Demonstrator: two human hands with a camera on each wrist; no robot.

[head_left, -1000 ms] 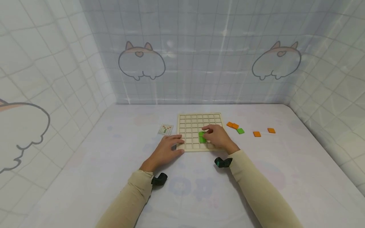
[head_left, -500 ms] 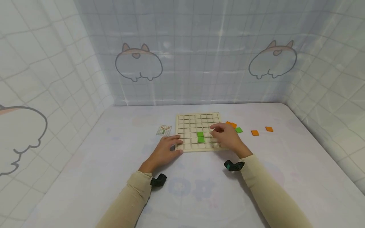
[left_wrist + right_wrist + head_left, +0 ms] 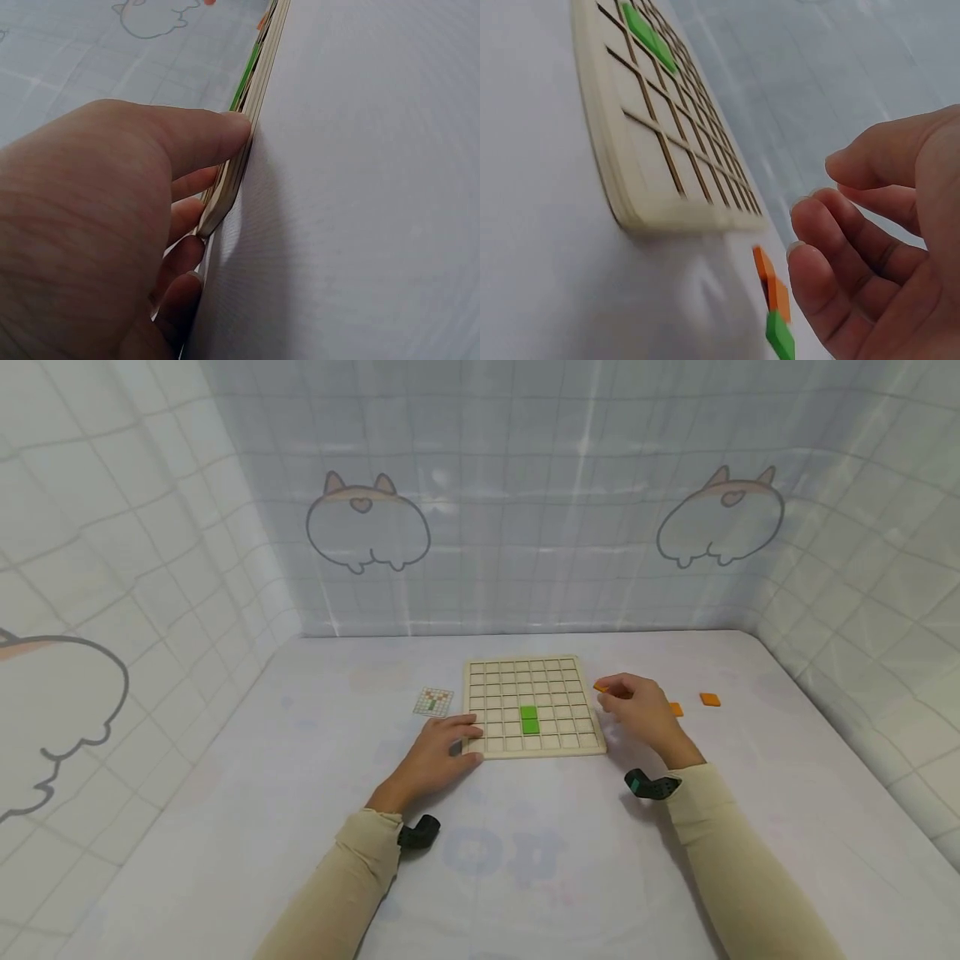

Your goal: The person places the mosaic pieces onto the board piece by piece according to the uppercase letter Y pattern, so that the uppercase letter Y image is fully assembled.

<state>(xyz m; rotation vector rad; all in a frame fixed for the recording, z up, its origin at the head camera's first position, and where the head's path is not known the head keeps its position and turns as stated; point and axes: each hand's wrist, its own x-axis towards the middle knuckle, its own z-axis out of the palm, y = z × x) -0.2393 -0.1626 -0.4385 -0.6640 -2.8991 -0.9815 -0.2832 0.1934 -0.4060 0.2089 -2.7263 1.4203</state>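
A pale wooden grid board [image 3: 495, 689] lies flat with two green tiles [image 3: 529, 719] one in front of the other in its cells. At its near left corner my left hand [image 3: 432, 753] rests, thumb against the front edge [image 3: 251, 139] and relaxed fingers on the left side. Just right of the board hovers my right hand [image 3: 643, 714], fingers bent, thumb apart from them, nothing seen between. Beneath it are an orange tile [image 3: 601, 687] and, clearer in the right wrist view, two orange tiles [image 3: 778, 300] and a green tile [image 3: 781, 336] touching.
A small card with a coloured grid pattern [image 3: 433, 702] lies left of the board. Farther right are two more orange tiles, one [image 3: 677, 710] partly behind my right hand, the other [image 3: 709, 700] beyond it. Patterned curtains stand behind and at both sides.
My right hand has moved right, off the board and over to the loose tiles, uncovering the two green tiles in the grid. My left hand stays at the board's corner.
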